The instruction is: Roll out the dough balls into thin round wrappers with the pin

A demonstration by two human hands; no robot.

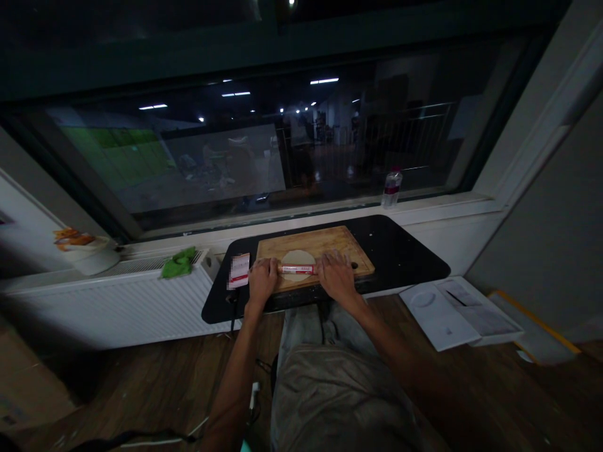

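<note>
A wooden cutting board point(343, 248) lies on a small black table point(405, 251). On the board is a flat round of pale dough point(298, 257). A rolling pin with a red-and-white wrapping point(296, 269) lies across the dough's near edge. My left hand point(262, 279) rests over the pin's left end with fingers curled on it. My right hand point(335, 275) presses on the pin's right end, fingers lying forward over it. Both forearms reach out from my lap.
A red-and-white packet point(239, 271) lies on the table's left edge. A plastic bottle point(391, 187) stands on the windowsill. A green cloth point(179, 263) and a white bowl point(94, 254) sit on the radiator at left. White papers point(452, 311) lie on the floor at right.
</note>
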